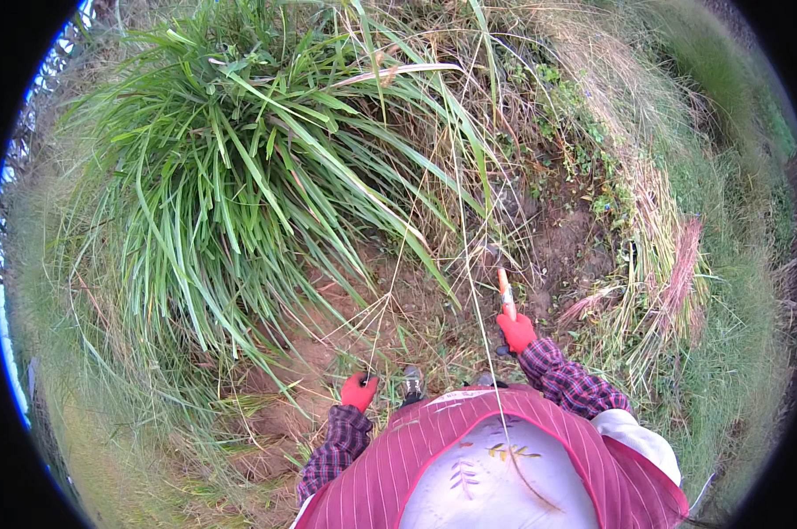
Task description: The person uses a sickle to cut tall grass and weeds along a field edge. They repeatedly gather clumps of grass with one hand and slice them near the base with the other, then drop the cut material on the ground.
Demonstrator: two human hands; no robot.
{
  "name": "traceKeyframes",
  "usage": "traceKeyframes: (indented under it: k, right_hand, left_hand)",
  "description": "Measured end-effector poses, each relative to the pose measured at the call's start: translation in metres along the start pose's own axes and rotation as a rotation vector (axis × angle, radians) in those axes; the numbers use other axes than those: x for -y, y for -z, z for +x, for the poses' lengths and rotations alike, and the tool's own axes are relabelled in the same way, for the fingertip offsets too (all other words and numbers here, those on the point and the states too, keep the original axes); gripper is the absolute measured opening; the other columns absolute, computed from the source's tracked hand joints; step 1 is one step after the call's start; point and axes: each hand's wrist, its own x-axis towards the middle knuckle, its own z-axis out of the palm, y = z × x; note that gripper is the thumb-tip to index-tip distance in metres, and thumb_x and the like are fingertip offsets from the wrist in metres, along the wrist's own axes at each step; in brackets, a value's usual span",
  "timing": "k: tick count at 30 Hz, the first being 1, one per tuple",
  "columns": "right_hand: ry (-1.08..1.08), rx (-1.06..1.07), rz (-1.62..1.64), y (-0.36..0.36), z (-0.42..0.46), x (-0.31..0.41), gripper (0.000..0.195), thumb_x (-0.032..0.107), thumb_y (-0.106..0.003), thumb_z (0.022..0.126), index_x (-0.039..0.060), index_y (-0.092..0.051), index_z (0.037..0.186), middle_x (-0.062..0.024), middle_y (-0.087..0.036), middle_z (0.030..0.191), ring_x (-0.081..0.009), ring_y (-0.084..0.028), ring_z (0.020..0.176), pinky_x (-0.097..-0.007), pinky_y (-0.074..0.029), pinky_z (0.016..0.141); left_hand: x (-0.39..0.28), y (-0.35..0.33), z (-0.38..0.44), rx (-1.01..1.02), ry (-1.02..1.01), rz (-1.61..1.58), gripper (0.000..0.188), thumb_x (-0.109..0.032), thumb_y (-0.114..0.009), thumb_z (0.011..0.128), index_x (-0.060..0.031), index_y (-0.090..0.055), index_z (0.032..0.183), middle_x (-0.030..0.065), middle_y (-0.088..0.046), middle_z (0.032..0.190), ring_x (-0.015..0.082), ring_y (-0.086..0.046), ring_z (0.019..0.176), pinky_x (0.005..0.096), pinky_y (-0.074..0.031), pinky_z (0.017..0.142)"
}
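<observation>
My right hand (518,332), in a red glove, grips the orange-and-white handle (506,295) of a hand tool. Its metal head (493,250) is partly hidden among dry stems, so its shape cannot be told. Lower left of it, my left hand (358,391) is curled in a matching glove over bare soil. A thin dry grass stem ends at its fingers in the picture; whether they hold it is unclear. Ahead and to the left spreads a large clump of long green grass (240,172), its blades drooping toward both hands.
Cut stalks with reddish seed heads (682,278) lie in a bundle on the right. Low leafy weeds (570,132) grow ahead of the tool. A long dry stem (475,291) crosses the view close up. My shoe (413,382) stands on the soil between my hands.
</observation>
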Motion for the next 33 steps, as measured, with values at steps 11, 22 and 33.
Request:
traceKeyframes:
  k: [11, 22, 33]
  right_hand:
    - [0.736, 0.11, -0.514, -0.022, -0.08, 0.07, 0.033, 0.034, -0.058, 0.08, 0.0081, -0.047, 0.097, -0.0211, -0.054, 0.086, -0.0425, -0.056, 0.075, -0.0474, -0.046, 0.064]
    - [0.655, 0.293, -0.397, -0.077, -0.096, 0.165, 0.037, 0.033, -0.058, 0.08, 0.0031, -0.049, 0.1, -0.0195, -0.058, 0.078, -0.0315, -0.06, 0.073, -0.0413, -0.045, 0.063]
    - [0.27, 0.122, -0.38, -0.025, 0.033, -0.034, 0.034, 0.034, -0.061, 0.075, 0.0004, -0.057, 0.072, -0.0051, -0.053, 0.057, -0.0158, -0.051, 0.046, -0.0309, -0.037, 0.041]
  left_hand:
    - [0.021, 0.044, -0.009, -0.065, 0.145, 0.037, 0.053, -0.048, -0.062, 0.071, -0.0035, -0.064, 0.101, 0.0213, -0.063, 0.097, 0.033, -0.06, 0.095, 0.0379, -0.046, 0.084]
    - [0.019, 0.047, 0.028, -0.249, 0.015, -0.091, 0.045, -0.043, -0.065, 0.073, -0.006, -0.062, 0.099, 0.0166, -0.062, 0.091, 0.0312, -0.059, 0.088, 0.0387, -0.046, 0.079]
    - [0.124, 0.003, -0.009, -0.075, 0.231, -0.184, 0.045, -0.041, -0.066, 0.071, -0.0025, -0.064, 0.095, 0.0189, -0.065, 0.09, 0.0303, -0.063, 0.087, 0.0371, -0.047, 0.078]
